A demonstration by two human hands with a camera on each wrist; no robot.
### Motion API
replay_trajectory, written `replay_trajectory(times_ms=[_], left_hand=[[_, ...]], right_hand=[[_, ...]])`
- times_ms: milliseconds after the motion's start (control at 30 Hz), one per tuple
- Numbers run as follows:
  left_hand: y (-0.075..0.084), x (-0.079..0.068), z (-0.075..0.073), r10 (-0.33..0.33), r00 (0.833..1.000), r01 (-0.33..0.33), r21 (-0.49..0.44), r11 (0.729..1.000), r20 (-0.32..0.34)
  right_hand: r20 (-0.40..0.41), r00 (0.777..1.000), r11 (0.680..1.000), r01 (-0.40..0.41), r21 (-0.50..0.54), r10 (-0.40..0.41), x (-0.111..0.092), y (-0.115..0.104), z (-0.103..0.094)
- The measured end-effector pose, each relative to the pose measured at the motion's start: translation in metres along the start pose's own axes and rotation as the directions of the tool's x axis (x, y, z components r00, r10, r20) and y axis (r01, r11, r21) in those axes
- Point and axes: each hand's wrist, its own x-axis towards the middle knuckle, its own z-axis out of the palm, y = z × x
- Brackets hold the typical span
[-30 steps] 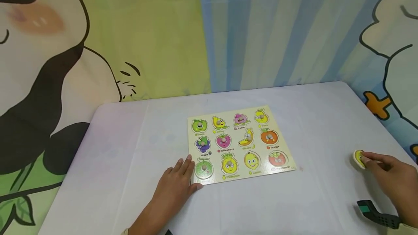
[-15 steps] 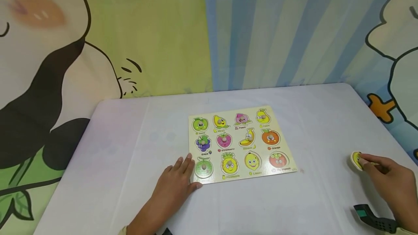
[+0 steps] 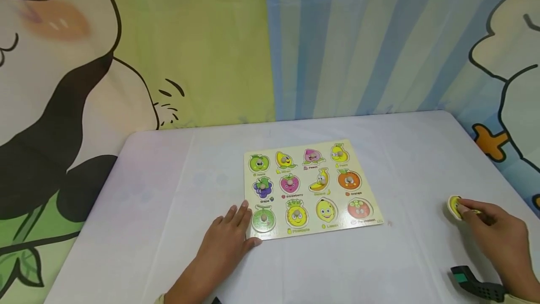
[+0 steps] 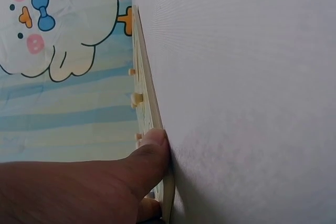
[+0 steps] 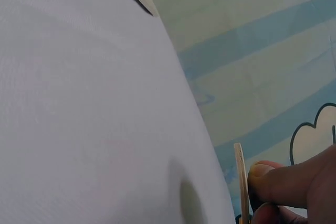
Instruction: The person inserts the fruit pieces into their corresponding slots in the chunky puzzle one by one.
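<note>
A wooden fruit puzzle board (image 3: 274, 155) lies on the white-covered table. My left hand (image 3: 223, 243) rests at its near left corner in the head view, fingers along the side and thumb on the front edge. In the left wrist view the thumb (image 4: 152, 153) presses against the board's edge. Off to the right, my right hand (image 3: 502, 236) pinches a yellow puzzle piece (image 3: 453, 207) between thumb and fingers. The right wrist view has this thin piece (image 5: 241, 177) edge-on, raised over the cloth. Most pieces on the board carry knobs; the lemon (image 3: 326, 209) and persimmon (image 3: 359, 209) places show none.
White cloth (image 3: 417, 252) covers the table between board and right hand. A black wrist strap (image 3: 476, 283) shows below the right hand. Behind the table hangs a printed curtain (image 3: 202, 50) with cartoon animals and stripes.
My right hand has drifted a little to the left with the yellow puzzle piece still pinched. The left hand and the board have stayed in place.
</note>
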Motion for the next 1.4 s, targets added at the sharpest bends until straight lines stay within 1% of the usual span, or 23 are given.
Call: replay_trajectory(times_ms=[67,100,167,200,233,300,333,400,433,533,633,833,967,1033,1100,1167,1300,1367,1400], left_hand=[[0.000,0.000,0.000,-0.002,1.000,0.002,0.001,1.000,0.000],[0.000,0.000,0.000,-0.003,1.000,0.003,-0.001,1.000,0.000],[-0.001,0.000,0.000,-0.003,1.000,0.003,0.001,1.000,-0.001],[-0.001,0.000,0.000,-0.006,1.000,0.006,0.000,1.000,0.001],[-0.001,0.000,0.000,-0.007,1.000,0.007,0.001,1.000,0.001],[-0.001,-0.001,0.000,-0.010,1.000,0.010,0.002,1.000,0.001],[-0.001,-0.001,0.000,-0.008,1.000,0.008,0.006,1.000,-0.002],[-0.001,-0.001,0.000,-0.006,1.000,0.006,0.007,1.000,-0.009],[-0.001,-0.001,0.000,-0.002,1.000,0.002,0.009,1.000,-0.014],[-0.001,-0.001,-0.001,0.008,0.999,-0.008,0.009,1.000,-0.031],[-0.001,-0.001,-0.001,0.014,0.999,-0.013,0.006,1.000,-0.040],[-0.001,-0.001,-0.001,0.011,0.999,-0.011,0.007,1.000,-0.034],[0.000,-0.001,-0.001,0.008,1.000,-0.008,0.005,1.000,-0.024],[0.000,-0.001,-0.001,0.009,1.000,-0.009,0.003,1.000,-0.021],[0.000,-0.001,0.000,0.012,1.000,-0.011,0.006,1.000,-0.022],[0.000,-0.001,0.000,0.012,1.000,-0.012,0.006,1.000,-0.022],[0.000,-0.001,0.000,0.013,1.000,-0.013,0.011,1.000,-0.023],[0.000,-0.001,0.000,0.016,1.000,-0.016,0.015,1.000,-0.023],[0.000,-0.001,0.000,0.017,1.000,-0.016,0.016,1.000,-0.023]], right_hand=[[-0.004,1.000,1.000,0.024,0.020,-0.024,-0.006,-0.010,0.000],[-0.006,0.999,0.998,0.052,0.038,-0.051,-0.010,-0.016,0.000],[-0.008,0.991,0.988,0.133,0.074,-0.133,-0.019,-0.029,0.003],[-0.007,0.982,0.978,0.188,0.095,-0.188,-0.024,-0.036,0.006],[-0.003,0.968,0.961,0.248,0.120,-0.249,-0.029,-0.043,0.009],[0.002,0.928,0.913,0.365,0.180,-0.372,-0.038,-0.057,0.015],[0.006,0.909,0.889,0.407,0.210,-0.417,-0.042,-0.063,0.019],[0.010,0.875,0.845,0.464,0.266,-0.483,-0.049,-0.074,0.025],[0.012,0.864,0.829,0.479,0.288,-0.503,-0.052,-0.079,0.027],[0.018,0.844,0.799,0.500,0.334,-0.536,-0.058,-0.089,0.031],[0.028,0.827,0.778,0.515,0.360,-0.561,-0.062,-0.095,0.033],[0.026,0.796,0.731,0.541,0.416,-0.604,-0.066,-0.103,0.039],[0.025,0.787,0.709,0.542,0.452,-0.617,-0.069,-0.107,0.043],[0.030,0.784,0.701,0.536,0.471,-0.619,-0.071,-0.109,0.045],[0.041,0.778,0.688,0.529,0.497,-0.627,-0.072,-0.112,0.047],[0.049,0.764,0.664,0.526,0.532,-0.644,-0.073,-0.114,0.050],[0.059,0.728,0.618,0.533,0.578,-0.683,-0.076,-0.118,0.054],[0.061,0.717,0.604,0.534,0.592,-0.694,-0.076,-0.119,0.056],[0.063,0.714,0.605,0.540,0.585,-0.698,-0.077,-0.120,0.057]])
